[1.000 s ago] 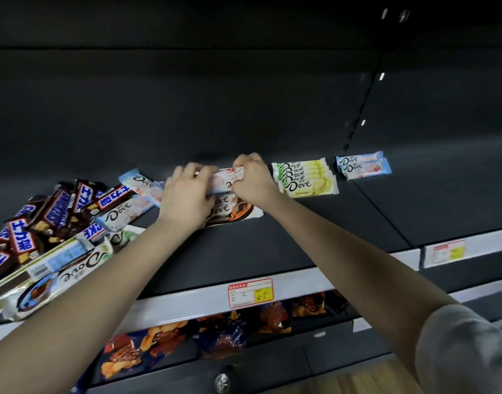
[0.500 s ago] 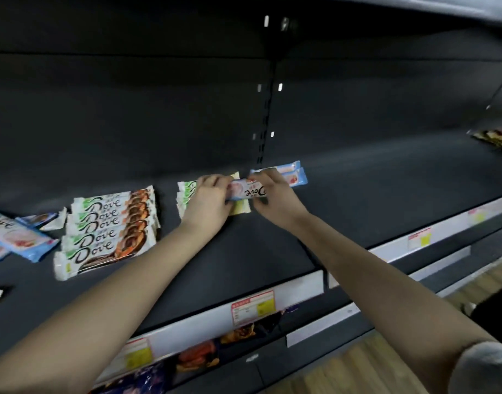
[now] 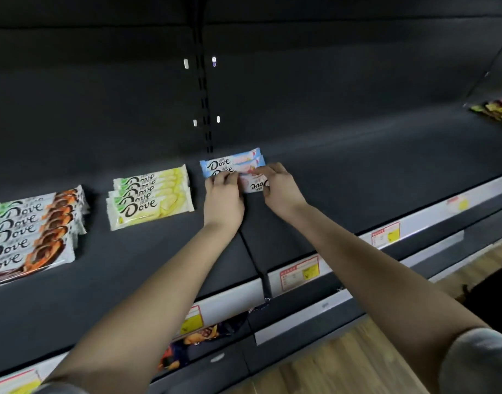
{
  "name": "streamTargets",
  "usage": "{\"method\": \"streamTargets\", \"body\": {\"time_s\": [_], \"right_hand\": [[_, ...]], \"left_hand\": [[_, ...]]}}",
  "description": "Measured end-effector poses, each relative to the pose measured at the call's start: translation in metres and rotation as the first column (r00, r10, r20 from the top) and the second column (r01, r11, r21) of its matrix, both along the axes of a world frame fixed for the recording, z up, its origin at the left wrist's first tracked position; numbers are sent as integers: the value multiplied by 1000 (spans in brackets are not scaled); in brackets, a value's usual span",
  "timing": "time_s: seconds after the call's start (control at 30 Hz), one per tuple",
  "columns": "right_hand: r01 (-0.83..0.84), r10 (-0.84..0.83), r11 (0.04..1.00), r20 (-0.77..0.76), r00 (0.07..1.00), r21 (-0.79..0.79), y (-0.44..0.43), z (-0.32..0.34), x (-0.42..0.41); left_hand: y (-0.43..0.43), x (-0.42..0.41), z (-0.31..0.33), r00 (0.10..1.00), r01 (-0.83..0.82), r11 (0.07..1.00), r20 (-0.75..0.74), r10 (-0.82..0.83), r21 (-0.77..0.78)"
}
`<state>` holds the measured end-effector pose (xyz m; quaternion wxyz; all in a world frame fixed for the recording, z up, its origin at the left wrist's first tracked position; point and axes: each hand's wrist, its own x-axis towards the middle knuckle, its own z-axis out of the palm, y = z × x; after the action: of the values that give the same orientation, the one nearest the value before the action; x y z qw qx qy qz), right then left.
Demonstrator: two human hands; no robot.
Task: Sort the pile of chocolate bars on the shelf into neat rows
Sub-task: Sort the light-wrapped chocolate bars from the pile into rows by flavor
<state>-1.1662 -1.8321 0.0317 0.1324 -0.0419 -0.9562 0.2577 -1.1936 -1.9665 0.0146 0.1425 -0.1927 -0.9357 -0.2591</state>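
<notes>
A pink Dove bar (image 3: 254, 184) is pinched at its ends by the fingers of the left hand (image 3: 222, 198) and right hand (image 3: 281, 186) — at the near side of the blue Dove bars (image 3: 230, 162) on the shelf (image 3: 372, 177).

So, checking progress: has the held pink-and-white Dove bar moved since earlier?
Yes: the pink-and-white Dove bar went rightward, from left of the yellow Dove stack to the blue Dove stack.

A short grey sleeve (image 3: 477, 362) covers the right upper arm; both forearms (image 3: 147, 302) are bare.
</notes>
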Motion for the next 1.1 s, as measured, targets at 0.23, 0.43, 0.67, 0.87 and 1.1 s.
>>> {"method": "streamTargets", "body": {"time_s": [0.23, 0.43, 0.67, 0.87, 1.1], "right_hand": [[1, -4, 999, -74, 997, -43, -8, -13, -18], [10, -23, 990, -92, 995, -139, -6, -16, -16], [77, -101, 968, -90, 991, -237, -3, -14, -15], [90, -109, 969, -71, 992, -229, -3, -13, -16], [33, -78, 943, -123, 989, -331, -5, -11, -13]], "left_hand": [[1, -2, -6, 982, -145, 985, -132, 133, -92], [3, 2, -7, 977, -209, 978, -35, 209, -1], [3, 4, -5, 965, -262, 961, 19, 261, 90], [0, 3, -4, 953, -301, 938, 86, 290, 173], [-2, 4, -4, 961, -278, 928, 72, 269, 248]]}}
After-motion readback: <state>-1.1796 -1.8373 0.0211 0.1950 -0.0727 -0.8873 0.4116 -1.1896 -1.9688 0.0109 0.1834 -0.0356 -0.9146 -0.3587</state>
